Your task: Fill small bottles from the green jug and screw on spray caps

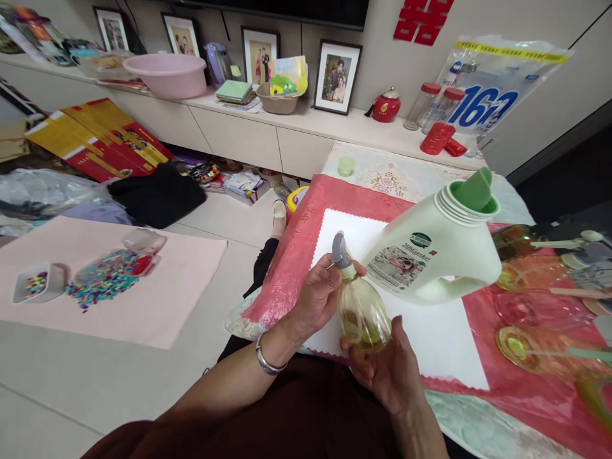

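A clear yellowish pump bottle (363, 305) with a grey pump head is tilted between my hands. My left hand (316, 294) closes around its neck, just under the pump head. Lower down, my right hand (389, 370) grips the bottle near its base. Some liquid seems to lie in the bottom. Beside it stands a large pale green jug (444, 245) with a handle, its mouth open and a green spout piece sticking up. The jug rests on a white scalloped sheet (444, 344), which lies over a red plastic cover (291, 264).
Several coloured pump bottles (540, 350) lie along the right side. A small green cup (346, 166) sits at the table's far edge. At left, a pink sheet (191, 280) holds loose beads (108, 280) and small boxes. A cabinet (243, 131) bears framed photos and a pink basin (167, 75).
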Demonstrator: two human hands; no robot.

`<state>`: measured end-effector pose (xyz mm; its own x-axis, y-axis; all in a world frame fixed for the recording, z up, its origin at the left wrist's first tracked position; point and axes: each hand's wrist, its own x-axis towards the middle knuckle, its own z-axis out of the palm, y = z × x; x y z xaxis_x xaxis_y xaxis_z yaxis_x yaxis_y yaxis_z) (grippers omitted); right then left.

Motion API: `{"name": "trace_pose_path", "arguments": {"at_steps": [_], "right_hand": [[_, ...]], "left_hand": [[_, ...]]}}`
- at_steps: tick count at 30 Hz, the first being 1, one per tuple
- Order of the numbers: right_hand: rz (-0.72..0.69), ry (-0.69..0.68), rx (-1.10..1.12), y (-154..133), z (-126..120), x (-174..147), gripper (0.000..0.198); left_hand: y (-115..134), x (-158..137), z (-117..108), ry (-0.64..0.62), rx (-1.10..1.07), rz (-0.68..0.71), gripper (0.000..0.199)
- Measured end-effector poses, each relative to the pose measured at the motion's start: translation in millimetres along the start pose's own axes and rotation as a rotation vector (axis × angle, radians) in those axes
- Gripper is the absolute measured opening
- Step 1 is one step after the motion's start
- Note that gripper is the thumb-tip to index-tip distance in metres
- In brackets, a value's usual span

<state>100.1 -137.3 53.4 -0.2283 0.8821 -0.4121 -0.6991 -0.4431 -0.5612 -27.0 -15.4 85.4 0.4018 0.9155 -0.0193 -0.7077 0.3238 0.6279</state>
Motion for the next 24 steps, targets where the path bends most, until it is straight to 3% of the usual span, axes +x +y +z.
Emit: {"name": "trace_pose_path", "arguments": {"at_steps": [2,3,8,12,17,24], "right_hand": [[0.086,-0.05,0.028,-1,0,1,0.096],[0.064,-0.016,0.01,-1,1,2,0.096],[-0.326,0.244,-0.252,8,6,1,0.096],[-0.484,0.229,-0.345,12,1,2,0.084],[-0.325,0.094,-0.08,13,0,5,0.07],[-0.059,0.023,0.104,9,7,4,0.083]], "left_hand": [[1,-1,0,-0.012,-0.001,-0.008,0.038],[0,-1,0,-0.006,-0.003,-0.008,0.039],[-4,0,-5,0.068,-0.033,0.027,0.036],[-2,0,-2,0.036,-0.05,-0.031,0.038],[0,-1,2,0.012,-0.057,-0.053,0.042],[-1,-2,-2,0.001,-0.056,-0.102,0.043]]}}
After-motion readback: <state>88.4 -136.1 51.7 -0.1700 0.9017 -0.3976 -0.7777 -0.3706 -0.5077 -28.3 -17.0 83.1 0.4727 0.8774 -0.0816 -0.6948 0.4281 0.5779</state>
